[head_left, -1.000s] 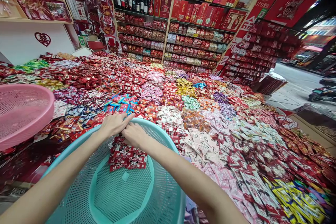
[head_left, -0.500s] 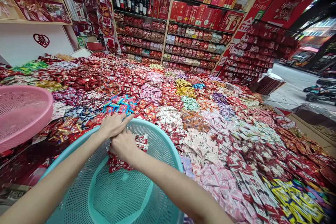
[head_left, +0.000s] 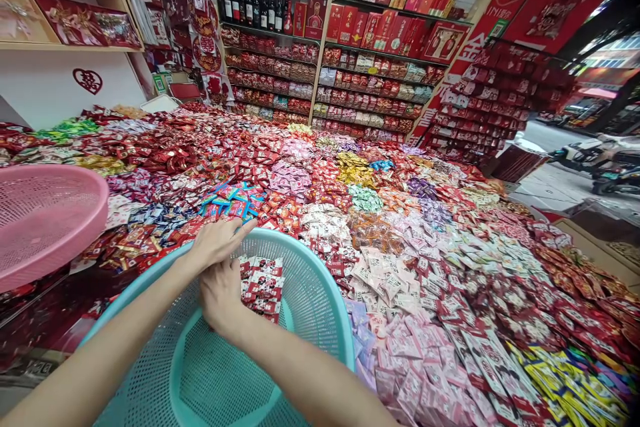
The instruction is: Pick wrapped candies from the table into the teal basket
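A teal plastic mesh basket (head_left: pixel 320 293) stands tilted in front of me. My left hand (head_left: pixel 216 241) lies over its far left rim with the thumb stretched out; the other fingertips are hidden. Just below, inside the basket, my right hand (head_left: pixel 220 293) has its fingers bent together, and their tips disappear beneath the left hand. What they hold, if anything, cannot be seen. Beside the right hand, several red and white candy packets (head_left: pixel 263 283) lie against the basket wall.
A pink mesh basket (head_left: pixel 95 213) stands at left. Heaped wrapped candies surround the basket, including blue packets (head_left: pixel 233 200), cream packets (head_left: pixel 385 277) and yellow packets (head_left: pixel 565 380). Stocked shelves (head_left: pixel 320 73) rise behind. A cardboard box (head_left: pixel 600 253) sits at right near the street.
My right hand has shifted left and turned, uncovering more of the red and white candy packets. My left hand stays over the rim. The view has shifted slightly.
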Available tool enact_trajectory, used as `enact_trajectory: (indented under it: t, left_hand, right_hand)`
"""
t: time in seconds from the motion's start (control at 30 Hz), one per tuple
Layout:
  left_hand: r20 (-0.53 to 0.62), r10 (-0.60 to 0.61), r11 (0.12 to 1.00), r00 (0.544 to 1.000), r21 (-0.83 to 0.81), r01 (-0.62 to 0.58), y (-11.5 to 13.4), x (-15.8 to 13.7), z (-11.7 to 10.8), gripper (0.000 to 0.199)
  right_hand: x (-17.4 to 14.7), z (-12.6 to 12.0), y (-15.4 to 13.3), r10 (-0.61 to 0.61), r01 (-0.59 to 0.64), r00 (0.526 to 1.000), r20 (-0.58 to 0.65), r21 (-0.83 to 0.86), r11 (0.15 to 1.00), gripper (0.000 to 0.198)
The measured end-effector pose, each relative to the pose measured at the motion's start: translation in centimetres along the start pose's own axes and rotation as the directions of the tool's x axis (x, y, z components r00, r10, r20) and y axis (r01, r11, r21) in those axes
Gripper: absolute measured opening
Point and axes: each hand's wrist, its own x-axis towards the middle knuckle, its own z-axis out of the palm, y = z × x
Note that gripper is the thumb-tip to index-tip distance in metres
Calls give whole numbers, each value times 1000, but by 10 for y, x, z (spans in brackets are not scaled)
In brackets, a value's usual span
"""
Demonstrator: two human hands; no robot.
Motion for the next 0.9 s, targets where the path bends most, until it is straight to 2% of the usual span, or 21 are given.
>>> enact_trajectory:
  t: [0.2, 0.37, 0.53, 0.73, 0.9]
  left_hand:
    - [-4, 3, 1000, 1000, -7, -3, -1, -2, 0, 87]
    - [3, 3, 1000, 1000, -4, -3, -5, -1, 1, 88]
    - [6, 7, 1000, 1000, -5, -6, -9, 0, 3, 84]
    - [2, -2, 1000, 1000, -8, 2, -8, 0, 1, 84]
    - [-8, 0, 1000, 1000, -13, 0, -10, -1, 1, 81]
  right_hand:
    - [0, -8, 6, 56, -55, 998, -38, 41, 998, 32]
    - [-4, -9, 8, 106, -93, 985, -136, 99, 991, 34]
    - [-12, -11, 15, 110, -94, 985, -134, 118, 988, 33]
    - [-20, -19, 20, 71, -60, 991, -114, 102, 993, 33]
    - [-22, -24, 32, -25, 36, 987, -157, 67, 997, 39]
